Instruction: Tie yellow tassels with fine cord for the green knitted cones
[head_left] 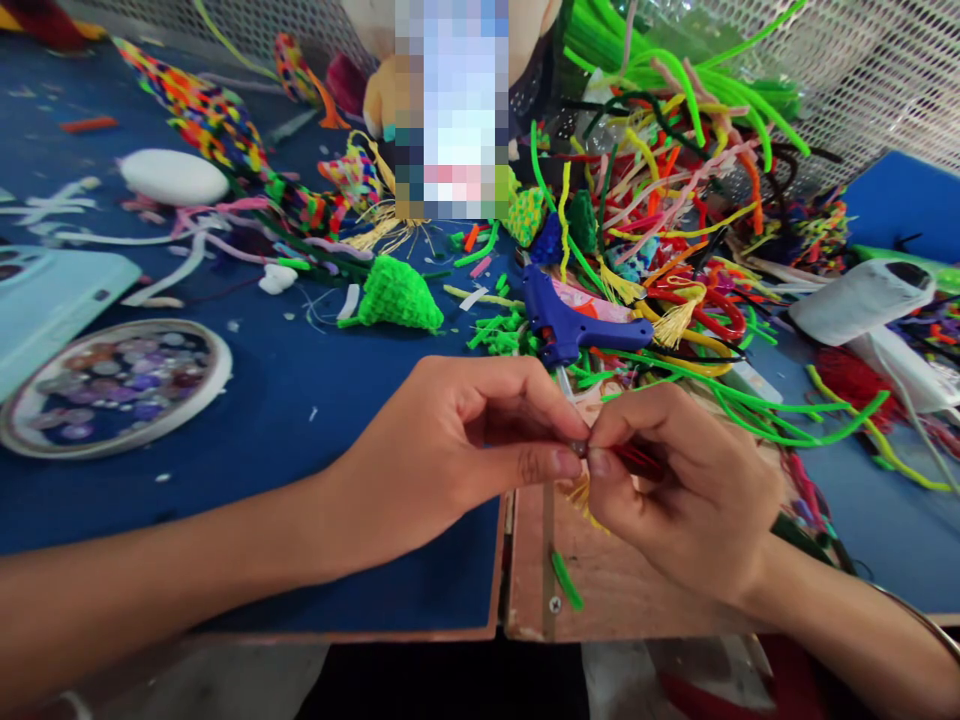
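My left hand is closed, thumb and forefinger pinching a small greyish bead. Right against it, the fingertips of my right hand are pinched together too. Something dark red shows inside the right hand, mostly covered by the fingers. Yellow threads hang below the fingertips; what they join is hidden. Just behind the hands lies a blue glue gun, its nozzle pointing toward me. A bright green cone made of pipe cleaner rests on the blue table beyond my left hand.
A round dish of beads and a light blue phone are at the left. Behind them lie a white egg-shaped piece and a multicoloured cone. Tangled pipe cleaners fill the back right. White rolls lie far right.
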